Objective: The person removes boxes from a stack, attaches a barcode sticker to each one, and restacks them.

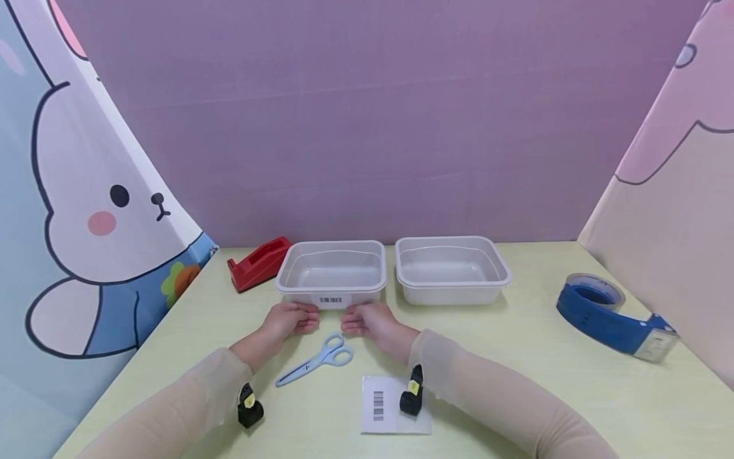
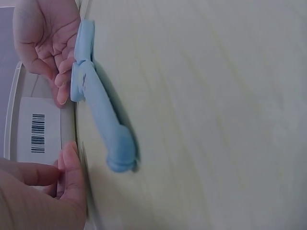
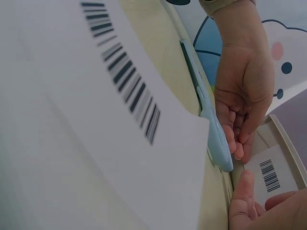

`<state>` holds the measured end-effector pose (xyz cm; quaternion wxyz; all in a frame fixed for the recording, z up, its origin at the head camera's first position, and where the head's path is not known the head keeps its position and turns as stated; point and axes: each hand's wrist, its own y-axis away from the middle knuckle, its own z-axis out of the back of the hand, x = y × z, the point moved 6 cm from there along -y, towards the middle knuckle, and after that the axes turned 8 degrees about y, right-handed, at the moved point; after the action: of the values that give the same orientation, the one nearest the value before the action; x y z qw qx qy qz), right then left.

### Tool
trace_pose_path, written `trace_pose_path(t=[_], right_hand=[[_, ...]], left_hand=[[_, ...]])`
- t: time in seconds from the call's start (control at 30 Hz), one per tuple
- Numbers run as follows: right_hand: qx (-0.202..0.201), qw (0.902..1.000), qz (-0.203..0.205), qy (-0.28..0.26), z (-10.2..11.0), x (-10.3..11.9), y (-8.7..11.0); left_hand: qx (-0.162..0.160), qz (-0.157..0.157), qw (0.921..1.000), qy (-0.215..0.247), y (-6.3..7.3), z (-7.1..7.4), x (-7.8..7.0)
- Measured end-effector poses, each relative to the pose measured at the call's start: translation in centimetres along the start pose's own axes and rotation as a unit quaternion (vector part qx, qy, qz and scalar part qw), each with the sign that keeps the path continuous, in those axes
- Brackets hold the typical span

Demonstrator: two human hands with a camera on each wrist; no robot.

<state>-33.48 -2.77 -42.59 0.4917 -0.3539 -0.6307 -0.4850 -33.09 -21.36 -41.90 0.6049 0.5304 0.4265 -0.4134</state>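
Observation:
A white plastic container point(image 1: 331, 271) has a white barcode label point(image 1: 331, 300) on its front wall. My left hand point(image 1: 285, 319) is at the left end of that wall, beside the label, with its fingers loosely bent. At the other end my right hand point(image 1: 374, 320) mirrors it, thumb near the label's edge. In the left wrist view the label point(image 2: 39, 132) lies between both hands. Light blue scissors point(image 1: 317, 359) lie closed on the table just in front of the hands. Below my right forearm is a white sheet point(image 1: 383, 417) with another barcode.
A second white container point(image 1: 452, 294) stands to the right of the first. Behind on the left is a red tape dispenser point(image 1: 260, 262). On the table's right side lies a blue tape gun point(image 1: 608, 325) with clear tape. A purple backdrop point(image 1: 367, 127) rises behind the table.

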Motion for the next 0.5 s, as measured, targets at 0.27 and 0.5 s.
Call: trace_pose_path(t=[0.27, 0.5], right_hand=[[-0.004, 0.9999, -0.002, -0.01, 0.2, 0.01, 0.09], [-0.005, 0.9996, -0.002, -0.027, 0.35, 0.58, 0.23]], left_hand=[[-0.001, -0.004, 1.0, -0.002, 0.34, 0.02, -0.35], [0.009, -0.025, 0.9996, 0.0, 0.55, 0.05, -1.01]])
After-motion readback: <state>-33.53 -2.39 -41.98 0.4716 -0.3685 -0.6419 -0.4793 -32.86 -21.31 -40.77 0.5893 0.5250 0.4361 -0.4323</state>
